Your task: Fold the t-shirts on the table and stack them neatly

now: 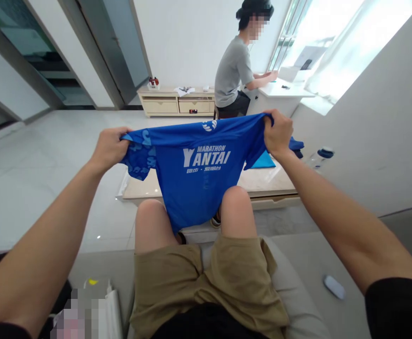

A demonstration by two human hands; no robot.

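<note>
A blue T-shirt with white "MARATHON YANTAI" lettering hangs stretched out in front of my knees. My left hand is closed on its patterned sleeve side. At the opposite upper corner, my right hand grips the cloth near the other sleeve. The top edge is pulled taut between both hands, slightly higher on the right. Its lower part drapes down between my bare knees. Behind the shirt, a light-topped coffee table is partly hidden.
A light blue folded cloth, darker blue fabric and a clear bottle are on the table. A person sits at a white desk. A low cabinet lines the wall. A pale oblong case lies on the sofa.
</note>
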